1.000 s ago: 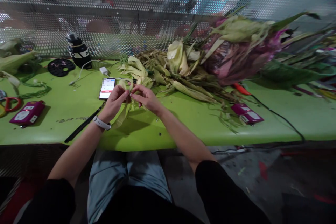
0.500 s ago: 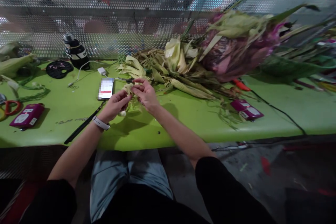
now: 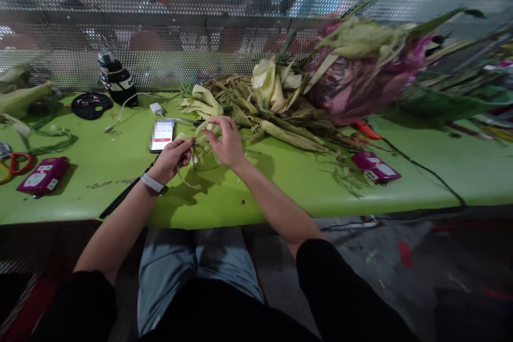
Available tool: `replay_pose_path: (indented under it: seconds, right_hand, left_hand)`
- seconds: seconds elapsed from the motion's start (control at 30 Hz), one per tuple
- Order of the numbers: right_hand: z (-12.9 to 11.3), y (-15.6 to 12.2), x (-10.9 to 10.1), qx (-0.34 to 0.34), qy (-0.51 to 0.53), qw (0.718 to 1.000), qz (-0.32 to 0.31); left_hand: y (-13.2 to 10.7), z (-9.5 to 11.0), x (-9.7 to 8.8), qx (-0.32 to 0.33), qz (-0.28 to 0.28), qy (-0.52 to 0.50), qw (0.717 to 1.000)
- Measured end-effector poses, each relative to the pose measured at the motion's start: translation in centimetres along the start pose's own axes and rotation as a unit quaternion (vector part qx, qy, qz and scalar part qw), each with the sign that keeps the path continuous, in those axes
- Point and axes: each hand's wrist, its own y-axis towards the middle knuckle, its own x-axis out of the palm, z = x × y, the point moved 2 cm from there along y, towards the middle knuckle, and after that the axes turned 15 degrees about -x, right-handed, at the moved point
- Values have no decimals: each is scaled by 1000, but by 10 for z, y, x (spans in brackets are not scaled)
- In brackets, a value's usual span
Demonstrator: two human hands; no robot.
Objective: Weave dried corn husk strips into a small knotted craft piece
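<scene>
Pale strips of corn husk (image 3: 197, 157) hang between my hands over the green table, with one strip curling down towards its surface. My left hand (image 3: 173, 159), with a white watch band at the wrist, pinches the husk between thumb and fingers. To its right, my right hand (image 3: 226, 141) has its thumb and index finger curved around the upper end of the husk; part of that grip is hidden. Just beyond both hands lies a heap of loose corn husks (image 3: 240, 101). A lit phone (image 3: 162, 135) rests beside my left hand.
Behind the green table (image 3: 280, 195) stands a perforated metal screen (image 3: 224, 26). A black bottle (image 3: 119, 83) and a white charging cable are at the back left. Purple boxes (image 3: 43, 175) (image 3: 375, 167) flank the work area; orange-handled scissors (image 3: 20, 163) lie far left.
My hands have drawn apart: the left moved down and left, the right slightly right. More of the husk strips shows between them, and a strip now dangles below my left hand.
</scene>
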Motion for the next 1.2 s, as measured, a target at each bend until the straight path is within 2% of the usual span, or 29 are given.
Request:
replay_pose_path:
  seconds: [0.07,0.1,0.17,0.23,0.43,0.53,0.63,0.73,0.8,0.9,1.0,1.07,1.13,1.2]
  right_hand:
    - [-7,-2,-2,-27,-78,996,-15]
    - [-10,-4,-1,-23,-75,996,-51]
    - [-15,-9,8,10,-14,989,-146]
    - [-17,-14,18,54,70,976,-200]
    - [-1,-22,45,134,320,924,-160]
    - [4,-24,50,160,378,901,-143]
    - [0,-24,47,145,406,889,-154]
    - [-5,-23,43,124,406,887,-181]
    - [-6,-23,41,133,397,887,-196]
    - [-4,-23,39,157,367,897,-192]
    - [-3,-21,37,182,373,896,-157]
    - [-6,-19,33,196,375,892,-161]
    - [-9,-17,25,183,317,917,-159]
    - [-12,-12,13,144,223,959,-102]
  left_hand:
    - [2,1,-4,-4,1,-47,999]
    - [2,1,-5,-5,-1,-61,998]
    - [2,2,-6,4,-3,-76,997]
    - [1,2,-4,10,-3,-80,997]
    - [1,1,-1,3,-1,-72,997]
    - [0,0,0,7,-19,-40,999]
    - [-3,0,1,52,17,-2,998]
    - [-4,-1,3,107,78,27,991]
    - [-2,-1,3,129,94,35,987]
    - [2,0,-2,112,72,29,991]
    - [5,1,-7,45,18,1,999]
    - [5,2,-8,23,-1,-4,1000]
    - [3,3,-7,34,0,9,999]
    - [1,3,-6,46,12,20,999]
